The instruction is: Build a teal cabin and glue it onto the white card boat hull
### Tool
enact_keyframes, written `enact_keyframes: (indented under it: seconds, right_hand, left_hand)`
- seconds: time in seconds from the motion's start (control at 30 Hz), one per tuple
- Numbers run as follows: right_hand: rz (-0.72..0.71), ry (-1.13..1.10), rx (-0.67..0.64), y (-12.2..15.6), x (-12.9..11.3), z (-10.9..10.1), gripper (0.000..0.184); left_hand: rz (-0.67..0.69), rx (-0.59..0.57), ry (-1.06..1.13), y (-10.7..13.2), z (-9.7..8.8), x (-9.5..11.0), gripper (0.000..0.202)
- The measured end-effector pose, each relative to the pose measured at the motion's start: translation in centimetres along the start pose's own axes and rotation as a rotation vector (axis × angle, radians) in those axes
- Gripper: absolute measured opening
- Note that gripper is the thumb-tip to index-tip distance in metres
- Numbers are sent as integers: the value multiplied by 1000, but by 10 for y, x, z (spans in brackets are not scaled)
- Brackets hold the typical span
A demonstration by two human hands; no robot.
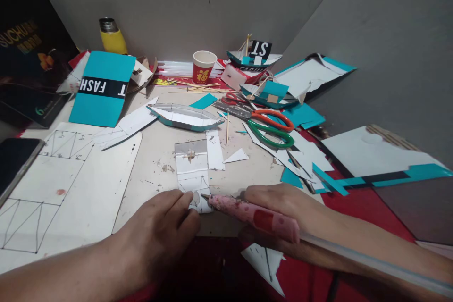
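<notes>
The left hand (163,222) curls its fingers over the near end of the card (193,167), though whether it pinches or only presses is unclear. The right hand (288,200) grips the pen (244,210), its tip at the card; contact cannot be told. The card lies on the worktop (148,170), nearer than the bare hull (186,120). Diagonal lines show toward the card's near end, so its marking looks underway; no cuts along them are visible. 2 fitted-out boats, the far boat (256,61) and the near boat (278,90), look done; the hull has no fittings yet.
</notes>
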State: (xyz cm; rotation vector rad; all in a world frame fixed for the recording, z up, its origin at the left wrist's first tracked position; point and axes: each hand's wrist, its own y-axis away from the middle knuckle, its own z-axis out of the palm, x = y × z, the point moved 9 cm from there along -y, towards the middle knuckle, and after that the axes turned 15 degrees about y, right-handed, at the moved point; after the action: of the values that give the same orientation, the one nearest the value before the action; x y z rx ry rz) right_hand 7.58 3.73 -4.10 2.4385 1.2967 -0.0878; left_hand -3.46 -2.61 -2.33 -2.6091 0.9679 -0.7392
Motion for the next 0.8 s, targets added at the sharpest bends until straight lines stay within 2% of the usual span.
enact_keyframes:
  seconds: [0.1,0.33,0.5,0.6,0.8]
  right_hand:
    - [-78,60,-27,1,-6,4,25]
    - [-153,129,-4,2,-11,6,30]
    - [-41,75,21,2,-2,5,24]
    - [3,3,28,3,1,5,28]
    - [23,-47,4,4,3,9,30]
  left_hand:
    - [-26,-12,6,0,1,-2,36]
    - [-45,31,13,2,-1,-4,37]
    - [-35,-1,21,1,0,-4,39]
    - [-14,-6,23,0,1,-2,38]
    - [-104,28,86,0,-2,-10,41]
